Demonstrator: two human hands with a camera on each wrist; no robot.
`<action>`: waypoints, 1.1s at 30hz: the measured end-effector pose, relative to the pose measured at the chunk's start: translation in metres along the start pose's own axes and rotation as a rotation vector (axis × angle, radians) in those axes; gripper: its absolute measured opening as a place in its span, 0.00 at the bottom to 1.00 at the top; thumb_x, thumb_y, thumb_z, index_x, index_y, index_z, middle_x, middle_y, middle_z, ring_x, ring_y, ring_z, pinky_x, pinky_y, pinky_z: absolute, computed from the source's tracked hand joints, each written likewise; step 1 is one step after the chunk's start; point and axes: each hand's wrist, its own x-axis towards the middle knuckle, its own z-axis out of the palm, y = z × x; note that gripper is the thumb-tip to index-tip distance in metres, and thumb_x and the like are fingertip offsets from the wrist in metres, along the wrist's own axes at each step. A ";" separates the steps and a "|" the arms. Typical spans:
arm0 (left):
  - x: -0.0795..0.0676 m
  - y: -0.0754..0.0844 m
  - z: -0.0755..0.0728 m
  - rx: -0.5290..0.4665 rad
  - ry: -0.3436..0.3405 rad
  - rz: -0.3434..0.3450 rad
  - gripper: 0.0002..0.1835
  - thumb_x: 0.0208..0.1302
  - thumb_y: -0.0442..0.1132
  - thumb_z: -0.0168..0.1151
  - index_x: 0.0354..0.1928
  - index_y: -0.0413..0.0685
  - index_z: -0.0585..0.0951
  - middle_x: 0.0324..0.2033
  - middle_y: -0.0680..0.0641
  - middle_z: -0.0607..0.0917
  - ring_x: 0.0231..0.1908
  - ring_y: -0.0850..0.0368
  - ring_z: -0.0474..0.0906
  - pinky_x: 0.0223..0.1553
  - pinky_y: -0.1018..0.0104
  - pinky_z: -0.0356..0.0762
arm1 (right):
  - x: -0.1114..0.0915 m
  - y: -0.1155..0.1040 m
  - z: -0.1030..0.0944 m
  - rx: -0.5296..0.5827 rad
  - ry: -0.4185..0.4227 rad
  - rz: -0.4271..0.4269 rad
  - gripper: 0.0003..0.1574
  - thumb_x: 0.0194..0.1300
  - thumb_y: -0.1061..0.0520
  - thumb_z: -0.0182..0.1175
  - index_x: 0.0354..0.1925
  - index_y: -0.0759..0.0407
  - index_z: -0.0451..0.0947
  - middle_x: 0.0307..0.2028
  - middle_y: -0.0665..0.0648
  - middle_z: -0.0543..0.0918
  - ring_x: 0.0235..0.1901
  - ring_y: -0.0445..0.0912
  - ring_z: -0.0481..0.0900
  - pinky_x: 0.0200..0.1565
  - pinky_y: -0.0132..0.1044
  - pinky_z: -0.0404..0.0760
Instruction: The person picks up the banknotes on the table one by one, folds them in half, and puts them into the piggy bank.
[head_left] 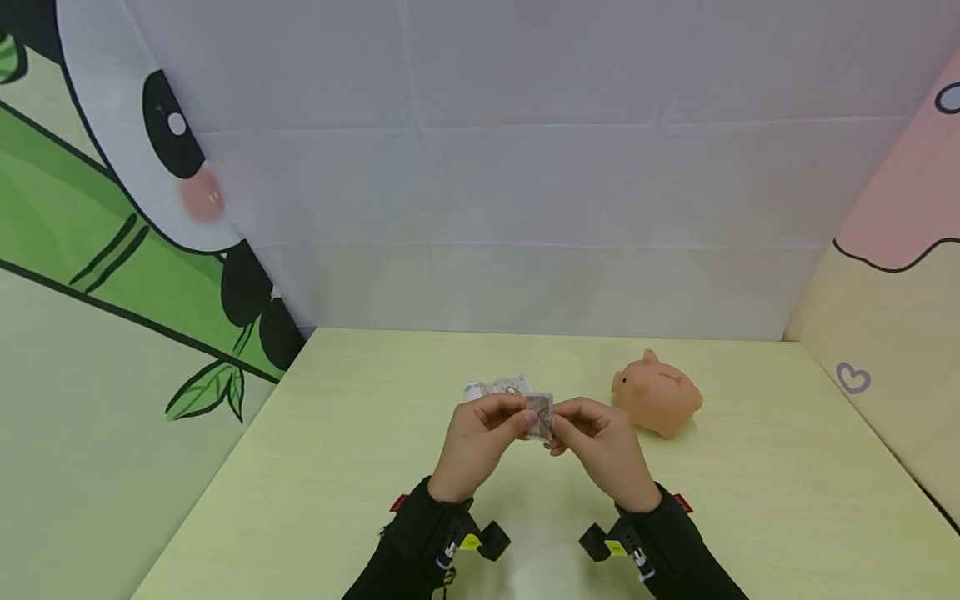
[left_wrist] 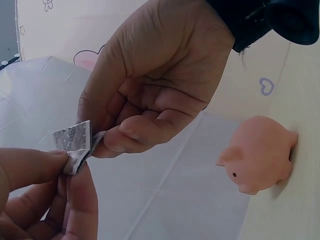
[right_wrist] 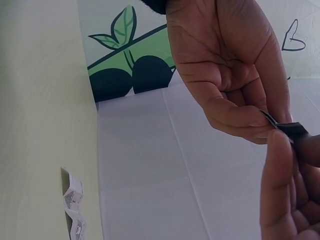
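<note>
A small folded banknote (head_left: 542, 410) is held up between both hands above the table. My left hand (head_left: 474, 440) pinches it with the thumb lying on its face. My right hand (head_left: 606, 446) holds its right edge between thumb and fingers. In the left wrist view, the folded note (left_wrist: 73, 139) stands partly raised along a crease. The right wrist view shows it as a dark folded strip (right_wrist: 292, 130), its face hard to make out. Just behind the left hand, a second, creased banknote (head_left: 510, 386) lies on the table, partly hidden by that hand.
An orange-pink piggy bank (head_left: 656, 396) with a slot on its back stands right of and beyond the right hand. The pale yellow table (head_left: 337, 467) meets a white backdrop (head_left: 525, 283) behind, with printed panels on both sides.
</note>
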 end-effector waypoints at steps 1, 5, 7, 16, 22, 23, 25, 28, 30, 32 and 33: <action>0.000 0.000 0.000 0.004 0.004 0.000 0.13 0.67 0.35 0.63 0.48 0.33 0.83 0.44 0.33 0.84 0.35 0.65 0.82 0.40 0.71 0.83 | 0.000 0.000 0.000 0.006 -0.003 0.001 0.09 0.68 0.67 0.58 0.41 0.75 0.80 0.29 0.44 0.84 0.26 0.36 0.82 0.31 0.34 0.85; 0.000 0.001 0.001 0.022 0.028 -0.006 0.12 0.66 0.35 0.64 0.47 0.35 0.84 0.43 0.35 0.85 0.35 0.63 0.82 0.40 0.69 0.83 | 0.000 -0.001 0.000 0.014 0.000 0.011 0.11 0.70 0.66 0.56 0.42 0.76 0.80 0.29 0.45 0.83 0.27 0.36 0.82 0.32 0.34 0.86; 0.000 0.001 0.001 0.036 0.043 -0.009 0.11 0.65 0.35 0.64 0.46 0.36 0.84 0.42 0.36 0.85 0.34 0.63 0.82 0.40 0.67 0.84 | 0.000 -0.002 -0.001 0.009 0.008 0.017 0.12 0.72 0.65 0.54 0.42 0.76 0.79 0.28 0.45 0.83 0.28 0.37 0.82 0.33 0.34 0.86; 0.000 0.001 0.003 0.049 0.057 -0.004 0.10 0.64 0.33 0.65 0.44 0.35 0.85 0.40 0.36 0.85 0.32 0.63 0.82 0.38 0.71 0.83 | -0.001 -0.003 -0.001 -0.018 0.018 -0.009 0.11 0.69 0.66 0.58 0.44 0.74 0.80 0.32 0.46 0.85 0.28 0.38 0.83 0.33 0.34 0.85; 0.000 0.001 0.003 0.044 0.053 -0.001 0.10 0.64 0.33 0.65 0.45 0.34 0.84 0.40 0.35 0.85 0.32 0.64 0.82 0.38 0.72 0.83 | -0.001 0.000 -0.001 -0.013 0.027 -0.007 0.09 0.68 0.67 0.58 0.43 0.74 0.80 0.30 0.45 0.84 0.27 0.37 0.82 0.33 0.33 0.85; 0.000 0.001 0.003 0.045 0.051 0.000 0.10 0.64 0.33 0.65 0.45 0.34 0.84 0.40 0.35 0.85 0.32 0.64 0.82 0.38 0.72 0.83 | 0.000 0.000 -0.002 -0.011 0.030 -0.007 0.09 0.68 0.67 0.58 0.42 0.74 0.80 0.30 0.45 0.84 0.27 0.37 0.82 0.33 0.33 0.85; 0.000 0.001 0.003 0.044 0.047 0.001 0.10 0.64 0.33 0.64 0.45 0.34 0.84 0.41 0.35 0.85 0.32 0.64 0.82 0.38 0.72 0.83 | 0.000 0.001 -0.002 -0.007 0.034 -0.007 0.08 0.68 0.67 0.58 0.42 0.74 0.80 0.29 0.45 0.83 0.27 0.37 0.82 0.32 0.33 0.85; -0.001 0.001 0.003 0.045 0.042 0.010 0.10 0.65 0.33 0.64 0.45 0.34 0.84 0.41 0.35 0.85 0.32 0.64 0.81 0.38 0.72 0.82 | 0.000 0.000 -0.001 -0.007 0.040 -0.002 0.08 0.68 0.67 0.59 0.41 0.74 0.80 0.29 0.46 0.83 0.26 0.37 0.81 0.32 0.33 0.85; -0.001 0.001 0.003 0.046 0.038 0.017 0.10 0.65 0.33 0.64 0.45 0.34 0.84 0.40 0.34 0.85 0.32 0.64 0.81 0.38 0.72 0.82 | 0.000 0.000 -0.001 -0.010 0.043 -0.001 0.08 0.68 0.67 0.59 0.40 0.74 0.80 0.28 0.47 0.83 0.26 0.37 0.81 0.32 0.33 0.85; -0.001 0.001 0.003 0.047 0.035 0.027 0.11 0.65 0.33 0.64 0.45 0.34 0.84 0.40 0.34 0.85 0.32 0.64 0.81 0.38 0.72 0.82 | 0.000 0.000 -0.001 -0.013 0.045 -0.002 0.07 0.68 0.67 0.59 0.40 0.74 0.80 0.27 0.48 0.83 0.26 0.37 0.81 0.31 0.33 0.85; -0.002 0.001 0.003 0.047 0.034 0.030 0.11 0.65 0.34 0.64 0.46 0.34 0.84 0.40 0.34 0.85 0.32 0.64 0.81 0.38 0.72 0.82 | 0.000 0.001 -0.001 -0.015 0.045 -0.003 0.07 0.68 0.67 0.59 0.40 0.74 0.80 0.27 0.49 0.83 0.25 0.37 0.81 0.31 0.33 0.85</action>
